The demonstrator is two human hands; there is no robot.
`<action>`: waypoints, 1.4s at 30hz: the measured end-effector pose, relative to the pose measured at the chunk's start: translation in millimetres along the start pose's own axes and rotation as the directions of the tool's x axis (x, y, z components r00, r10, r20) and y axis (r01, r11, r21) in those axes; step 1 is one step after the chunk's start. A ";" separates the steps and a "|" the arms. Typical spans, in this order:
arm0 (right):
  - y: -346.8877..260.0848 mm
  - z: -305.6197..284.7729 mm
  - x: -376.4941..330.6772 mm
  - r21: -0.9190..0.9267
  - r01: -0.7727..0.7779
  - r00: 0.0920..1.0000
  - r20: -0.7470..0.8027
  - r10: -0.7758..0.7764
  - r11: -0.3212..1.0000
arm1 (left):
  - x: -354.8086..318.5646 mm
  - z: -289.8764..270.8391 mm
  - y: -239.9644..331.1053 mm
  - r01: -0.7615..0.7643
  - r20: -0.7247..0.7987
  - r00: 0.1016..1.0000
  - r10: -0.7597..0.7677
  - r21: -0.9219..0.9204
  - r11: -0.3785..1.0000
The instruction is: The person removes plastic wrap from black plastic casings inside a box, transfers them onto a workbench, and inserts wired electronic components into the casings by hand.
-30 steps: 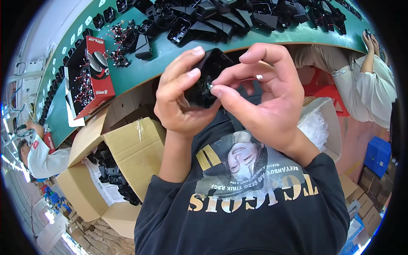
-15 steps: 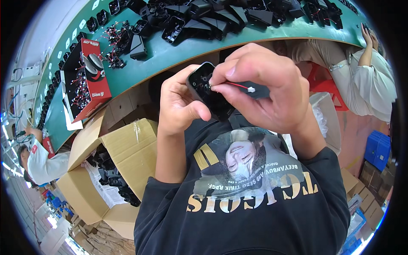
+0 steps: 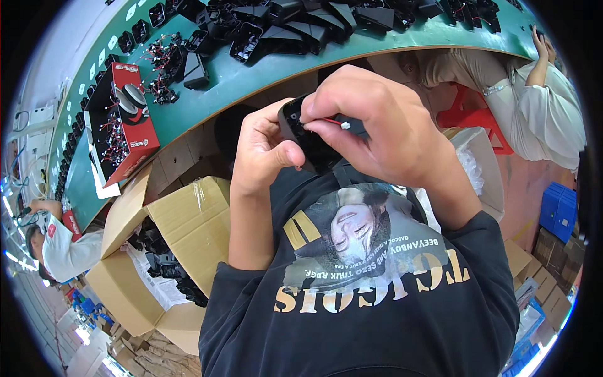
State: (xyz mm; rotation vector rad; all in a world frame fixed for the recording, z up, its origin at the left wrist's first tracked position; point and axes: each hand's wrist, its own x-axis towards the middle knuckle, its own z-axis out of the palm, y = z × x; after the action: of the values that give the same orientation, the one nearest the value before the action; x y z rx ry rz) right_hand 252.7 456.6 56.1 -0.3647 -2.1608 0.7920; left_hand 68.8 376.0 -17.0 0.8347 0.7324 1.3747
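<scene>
Over my lap, my left hand (image 3: 259,147) is closed around a black plastic housing (image 3: 321,157), its thumb along the near side. The housing is tilted, its hollow side turned toward my right hand (image 3: 386,122). Thumb and forefinger of that hand pinch a short red wire lead (image 3: 331,120) at the housing's opening. A small white connector (image 3: 345,125) at the lead's free end sticks out under the fingers. What the fingertips press on inside the housing is hidden behind them.
Black housings (image 3: 301,38) lie heaped on the green table (image 3: 217,94). A red box (image 3: 135,147) holds more wired parts, beside loose wire leads (image 3: 164,63). An open carton (image 3: 188,210) with black parts stands at my left. Other people sit at right and far left, near a red stool (image 3: 468,116).
The housing has tipped, so less of its inside shows. Both hands have shifted slightly left, and the right fingers still pinch the lead, whose connector now sits closer to them.
</scene>
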 end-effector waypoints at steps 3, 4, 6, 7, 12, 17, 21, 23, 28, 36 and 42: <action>-0.5 2.2 2.0 -0.072 0.060 0.997 0.051 -0.056 0.996 | 1.9 0.8 -0.9 -0.048 0.057 0.997 0.049 -0.008 0.999; -2.0 0.4 -0.8 -0.075 0.056 0.998 0.048 -0.052 0.996 | 2.9 3.4 -1.9 -0.044 0.061 0.997 0.045 -0.009 0.999; -7.4 -9.6 -13.0 0.056 -0.070 0.995 -0.065 0.073 0.996 | 7.3 14.4 -6.3 -0.219 -0.006 0.975 0.221 0.123 0.968; -9.8 -14.3 -18.4 0.126 -0.123 0.984 -0.114 0.138 0.984 | 10.0 19.1 -8.5 -0.301 -0.031 0.949 0.313 0.193 0.934; -15.5 7.5 -26.6 0.354 -0.404 0.866 -0.149 0.477 0.844 | 20.1 19.2 -19.6 -0.465 0.043 0.876 0.480 0.342 0.817; 0.8 4.8 -34.4 0.754 -0.474 0.711 0.022 0.703 0.456 | 22.9 35.8 -2.5 -0.429 0.167 0.874 0.456 0.705 0.565; 12.8 9.5 -46.8 0.883 -0.364 0.697 0.047 0.716 0.295 | 19.4 59.0 9.4 -0.382 0.175 0.885 0.431 0.803 0.458; 17.5 13.0 -54.3 0.929 -0.261 0.709 -0.001 0.705 0.264 | 15.6 69.9 8.6 -0.362 0.164 0.893 0.420 0.815 0.452; 16.2 25.7 -53.8 0.994 -0.100 0.737 0.043 0.675 0.046 | 7.1 88.1 -3.5 -0.308 -0.183 0.864 0.468 0.543 0.781; 15.3 19.3 -67.0 0.967 -0.208 0.698 0.041 0.715 0.147 | 2.7 93.1 -2.9 -0.240 -0.146 0.906 0.396 0.595 0.768; 25.7 -11.8 -83.3 0.891 -0.298 0.776 0.018 0.630 0.342 | 10.6 83.5 -13.6 -0.294 -0.038 0.940 0.340 0.420 0.859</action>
State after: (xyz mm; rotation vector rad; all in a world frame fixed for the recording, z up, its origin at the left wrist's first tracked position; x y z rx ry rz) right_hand 315.6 440.2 -3.2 -0.5434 -1.0452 1.8942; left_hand 147.4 380.0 15.9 1.2624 1.0257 1.5979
